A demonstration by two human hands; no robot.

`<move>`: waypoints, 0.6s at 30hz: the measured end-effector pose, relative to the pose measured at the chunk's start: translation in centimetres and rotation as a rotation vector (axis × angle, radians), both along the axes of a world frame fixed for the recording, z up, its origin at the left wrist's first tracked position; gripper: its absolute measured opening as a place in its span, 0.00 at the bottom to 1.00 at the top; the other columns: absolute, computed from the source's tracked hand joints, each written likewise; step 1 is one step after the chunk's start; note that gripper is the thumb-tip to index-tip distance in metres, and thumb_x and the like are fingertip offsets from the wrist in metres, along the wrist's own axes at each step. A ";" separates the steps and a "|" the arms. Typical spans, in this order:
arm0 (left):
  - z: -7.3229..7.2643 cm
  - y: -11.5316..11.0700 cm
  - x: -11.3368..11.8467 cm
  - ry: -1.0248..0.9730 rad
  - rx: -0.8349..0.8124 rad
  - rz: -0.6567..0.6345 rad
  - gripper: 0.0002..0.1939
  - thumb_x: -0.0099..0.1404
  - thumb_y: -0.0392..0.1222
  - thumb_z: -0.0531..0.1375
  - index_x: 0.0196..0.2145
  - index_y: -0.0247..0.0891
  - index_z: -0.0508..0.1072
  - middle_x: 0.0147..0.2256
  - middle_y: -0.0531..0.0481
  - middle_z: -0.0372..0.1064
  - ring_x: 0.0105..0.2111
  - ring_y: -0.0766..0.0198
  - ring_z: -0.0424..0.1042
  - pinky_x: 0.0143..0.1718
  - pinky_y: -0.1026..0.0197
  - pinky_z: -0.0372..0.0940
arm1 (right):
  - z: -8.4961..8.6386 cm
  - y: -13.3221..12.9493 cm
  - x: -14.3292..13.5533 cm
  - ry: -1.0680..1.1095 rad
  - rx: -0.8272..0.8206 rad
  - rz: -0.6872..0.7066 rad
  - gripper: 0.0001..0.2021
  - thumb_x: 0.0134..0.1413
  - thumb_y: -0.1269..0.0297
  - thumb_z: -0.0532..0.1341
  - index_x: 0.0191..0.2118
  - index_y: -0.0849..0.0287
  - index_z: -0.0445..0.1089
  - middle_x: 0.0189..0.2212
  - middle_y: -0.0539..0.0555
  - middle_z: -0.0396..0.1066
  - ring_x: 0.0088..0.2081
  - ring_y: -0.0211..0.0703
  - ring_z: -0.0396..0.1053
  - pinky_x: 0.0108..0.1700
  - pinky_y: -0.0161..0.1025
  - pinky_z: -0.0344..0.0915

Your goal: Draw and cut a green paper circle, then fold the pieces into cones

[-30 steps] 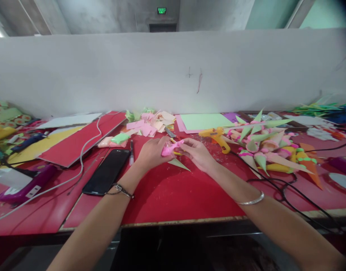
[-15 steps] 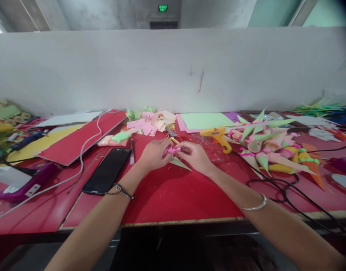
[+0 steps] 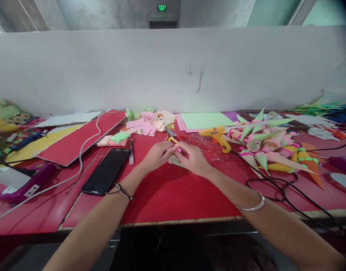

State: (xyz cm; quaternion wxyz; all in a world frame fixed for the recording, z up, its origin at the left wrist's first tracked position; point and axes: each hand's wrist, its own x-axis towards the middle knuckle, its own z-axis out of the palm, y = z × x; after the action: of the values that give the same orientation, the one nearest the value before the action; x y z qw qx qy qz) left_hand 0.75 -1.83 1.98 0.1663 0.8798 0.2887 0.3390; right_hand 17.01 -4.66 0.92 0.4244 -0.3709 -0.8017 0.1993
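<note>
My left hand [image 3: 158, 155] and my right hand [image 3: 193, 158] meet over the middle of the red table. Both have their fingertips closed on a small, soft-looking bright pink piece [image 3: 178, 149], mostly hidden by the fingers. Just beneath my hands shows a pale green paper piece [image 3: 176, 162], partly covered; whether a finger touches it I cannot tell. Scissors [image 3: 170, 131] with red-orange handles lie right behind my hands, beside a small yellow item [image 3: 173, 139]. A yellow glue gun [image 3: 216, 136] rests to the right of my right hand.
Left of my hands lie a black phone [image 3: 106, 171], a pen [image 3: 131, 152] and small packets [image 3: 113, 139]. Pink paper scraps [image 3: 146, 126] and green sheets [image 3: 205, 121] are at the back. Decorated paper cones [image 3: 264, 145] pile up at right, near a black cable [image 3: 284, 192].
My hands have drawn closer together, and the fingers now cover more of the pink piece. The tip of the pale green paper that stuck out to the right is now hidden.
</note>
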 end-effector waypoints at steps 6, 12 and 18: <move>-0.3 2.2 -2.7 -0.230 0.040 0.534 0.15 0.65 0.43 0.42 0.23 0.40 0.56 0.20 0.55 0.55 0.22 0.67 0.58 0.25 0.65 0.54 | 0.4 -0.3 -0.1 0.282 -0.163 0.118 0.07 0.57 0.61 0.50 0.31 0.56 0.60 0.23 0.47 0.63 0.21 0.32 0.62 0.25 0.31 0.59; -0.9 3.1 -4.0 0.252 0.085 0.703 0.08 0.63 0.37 0.48 0.38 0.36 0.64 0.32 0.48 0.67 0.31 0.63 0.66 0.32 0.63 0.57 | 0.1 0.8 0.3 0.190 -0.090 -0.077 0.12 0.57 0.64 0.49 0.40 0.57 0.69 0.25 0.49 0.62 0.25 0.33 0.60 0.29 0.33 0.59; -1.2 3.0 -3.6 0.402 0.029 0.697 0.11 0.63 0.45 0.50 0.30 0.39 0.69 0.35 0.48 0.70 0.34 0.61 0.68 0.30 0.65 0.57 | -0.5 1.3 0.3 0.260 -0.279 0.001 0.11 0.53 0.65 0.53 0.38 0.60 0.69 0.32 0.54 0.67 0.31 0.37 0.68 0.34 0.36 0.64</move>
State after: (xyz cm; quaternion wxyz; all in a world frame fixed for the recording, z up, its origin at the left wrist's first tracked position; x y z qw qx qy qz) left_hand -2.80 1.19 0.83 -0.0310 0.7801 0.5919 0.2003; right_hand 17.30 -3.37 0.46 0.4690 -0.3969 -0.7047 0.3549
